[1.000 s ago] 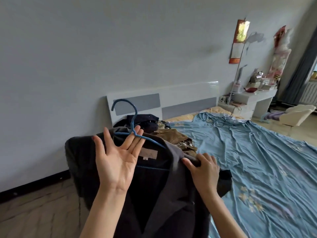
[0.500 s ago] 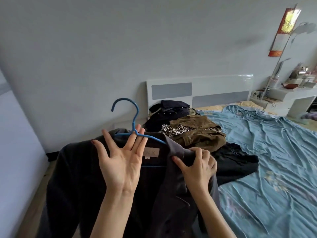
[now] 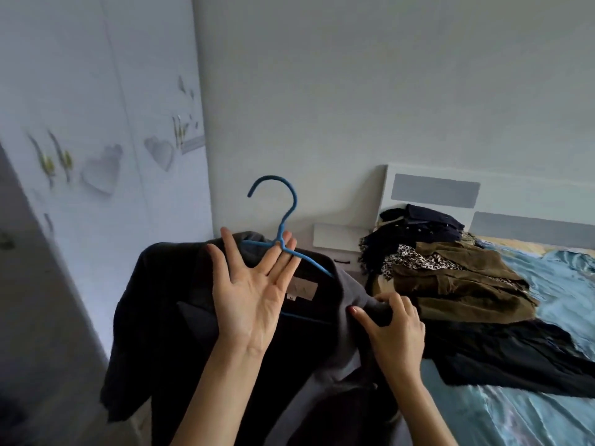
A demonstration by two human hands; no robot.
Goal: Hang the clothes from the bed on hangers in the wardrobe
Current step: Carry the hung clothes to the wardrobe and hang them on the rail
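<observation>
I see the jacket (image 3: 180, 317) hanging in mid-air on the hanger (image 3: 283, 233), low in the middle of my view, its dark matte cloth draped off both shoulders, a pale label at the collar. The hanger is thin blue wire with a round hook standing upright above the collar, free of everything. My left hand (image 3: 254, 297) faces me palm-out, fingers straight and spread, and the hanger's neck passes between the two fingertips at the top, so it carries the weight there. My right hand (image 3: 392, 333) pinches the jacket's right shoulder edge, fingers curled into the fabric, thumb on the front.

To the left, close beside the jacket's sleeve, stands the wardrobe (image 3: 96, 123), its pale glossy doors printed with hearts and sprigs; its corner edge runs down just behind the sleeve. Bare wall (image 3: 354, 91) lies above and behind the hook.

To the right, the bed (image 3: 531, 420) has a wrinkled, shiny blue sheet and a white headboard (image 3: 434, 188) with grey panels. On it lies a heap of clothes (image 3: 450, 284): brown corduroy, spotted print, navy, and flat black cloth nearest my right wrist.
</observation>
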